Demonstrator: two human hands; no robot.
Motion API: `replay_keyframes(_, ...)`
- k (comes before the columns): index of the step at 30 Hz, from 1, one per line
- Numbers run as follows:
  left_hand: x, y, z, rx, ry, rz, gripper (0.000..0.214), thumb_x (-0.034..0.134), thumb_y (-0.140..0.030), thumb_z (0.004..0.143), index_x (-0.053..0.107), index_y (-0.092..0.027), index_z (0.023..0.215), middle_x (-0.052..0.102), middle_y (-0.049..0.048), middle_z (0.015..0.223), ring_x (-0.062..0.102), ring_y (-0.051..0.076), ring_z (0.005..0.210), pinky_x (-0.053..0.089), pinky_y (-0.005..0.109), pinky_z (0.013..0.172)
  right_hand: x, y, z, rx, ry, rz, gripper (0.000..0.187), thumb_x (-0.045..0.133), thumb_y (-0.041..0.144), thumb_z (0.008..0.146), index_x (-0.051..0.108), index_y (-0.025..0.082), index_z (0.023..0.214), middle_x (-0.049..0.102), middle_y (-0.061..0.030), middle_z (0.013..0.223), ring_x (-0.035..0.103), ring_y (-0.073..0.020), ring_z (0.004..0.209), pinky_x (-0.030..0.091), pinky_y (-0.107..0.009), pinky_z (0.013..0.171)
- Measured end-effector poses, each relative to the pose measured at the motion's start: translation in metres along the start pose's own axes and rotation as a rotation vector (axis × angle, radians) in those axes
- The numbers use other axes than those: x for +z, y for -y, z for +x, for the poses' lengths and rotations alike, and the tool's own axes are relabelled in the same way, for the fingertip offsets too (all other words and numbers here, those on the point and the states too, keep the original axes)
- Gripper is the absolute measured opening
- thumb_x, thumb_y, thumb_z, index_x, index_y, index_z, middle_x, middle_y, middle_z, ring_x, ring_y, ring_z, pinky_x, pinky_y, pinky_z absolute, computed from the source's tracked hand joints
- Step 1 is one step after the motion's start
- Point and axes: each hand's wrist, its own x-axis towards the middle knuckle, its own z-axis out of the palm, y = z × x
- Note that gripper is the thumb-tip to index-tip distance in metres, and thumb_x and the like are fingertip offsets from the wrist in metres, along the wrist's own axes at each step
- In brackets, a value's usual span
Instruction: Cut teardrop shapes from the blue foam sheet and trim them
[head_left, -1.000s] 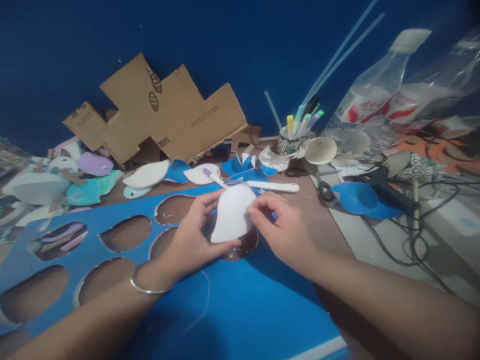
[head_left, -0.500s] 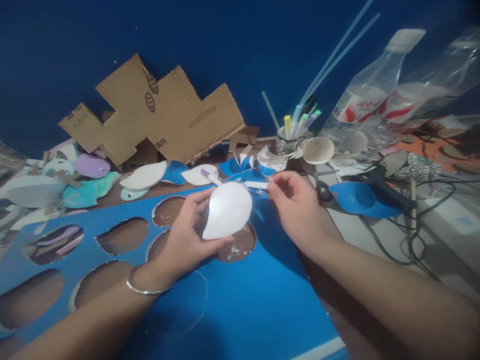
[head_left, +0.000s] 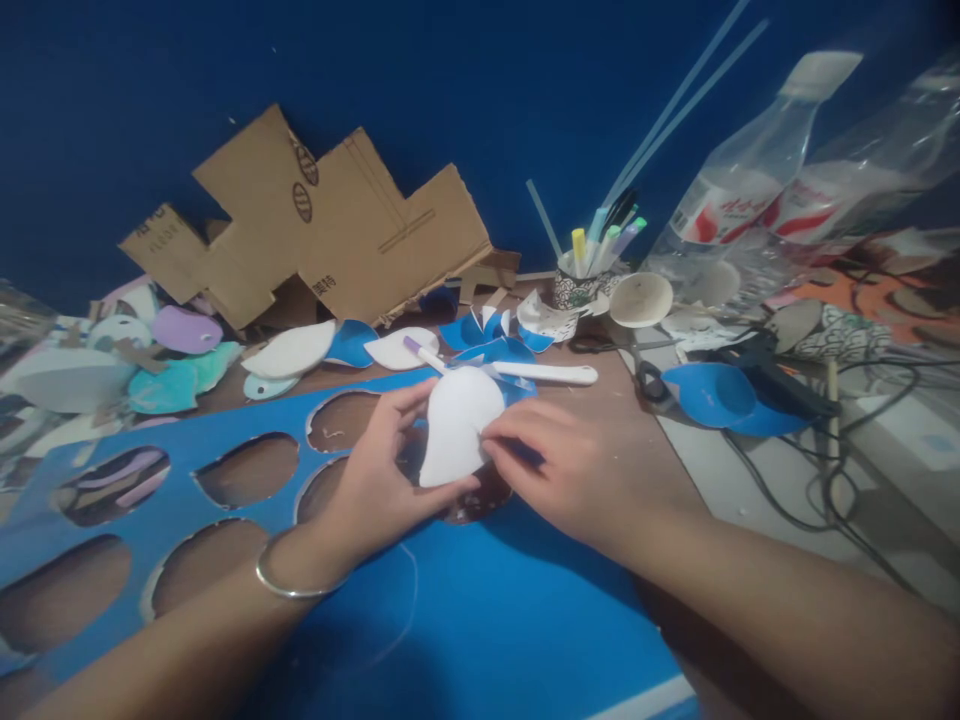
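A white teardrop-shaped cutout, smooth and flat, is held between the thumb and fingers of my left hand, its pale face toward me. The fingertips of my right hand are pinched together at the cutout's right edge; whether a scrap sits between them is too small to tell. Just behind lies a white-handled tool, out of both hands, its front end partly hidden by the cutout. A marker with a purple cap rests behind the cutout. Under my hands is a blue sheet with several teardrop-shaped holes.
Cut cardboard leans on the blue wall. Blue and white cutouts lie along the back. A cup of markers and plastic bottles stand back right. Scissors, a black glue gun and cables lie at right.
My right hand has let go of the white-handled tool, which now lies behind the cutout, and has come down and left to the cutout's edge. My left hand still holds the cutout, slightly turned.
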Motion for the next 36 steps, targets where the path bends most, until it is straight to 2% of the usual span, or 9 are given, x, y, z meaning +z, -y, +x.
replay_keyframes(7,0.003,-0.005,-0.001,0.029,-0.028,0.126,0.084,0.081,-0.035,0.058,0.037,-0.028,0.129,0.049,0.0095,0.128,0.052,0.029,0.116,0.05,0.04,0.088,0.02,-0.007,-0.01,0.016,-0.053,0.11,0.014,0.052,0.011,0.083,0.062,0.018,0.076,0.067,-0.0039,0.077,0.06,-0.0156,0.075,0.046,-0.027,0.068)
replay_keyframes(12,0.005,-0.005,-0.002,0.045,-0.027,0.181,0.084,0.08,-0.039,0.058,0.037,-0.027,0.129,0.05,0.01,0.125,0.052,0.031,0.114,0.052,0.041,0.084,0.032,-0.011,-0.013,0.037,-0.039,0.179,0.014,0.049,0.011,0.082,0.058,0.018,0.073,0.063,-0.0044,0.074,0.057,-0.0161,0.074,0.046,-0.028,0.066)
replay_keyframes(26,0.005,-0.004,-0.002,0.062,0.012,0.172,0.081,0.08,-0.037,0.059,0.038,-0.028,0.128,0.052,0.0095,0.124,0.053,0.03,0.112,0.052,0.04,0.083,0.034,-0.013,-0.009,0.094,0.037,0.183,0.012,0.051,0.009,0.075,0.051,0.019,0.067,0.055,-0.0013,0.067,0.052,-0.0134,0.062,0.04,-0.024,0.056)
replay_keyframes(36,0.004,-0.005,-0.001,0.045,0.021,0.179,0.08,0.079,-0.038,0.061,0.036,-0.029,0.129,0.051,0.0086,0.125,0.053,0.028,0.112,0.051,0.04,0.084,0.034,-0.015,-0.011,0.111,0.003,0.197,0.012,0.053,0.008,0.073,0.05,0.019,0.068,0.053,0.0002,0.066,0.05,-0.0123,0.061,0.038,-0.022,0.055)
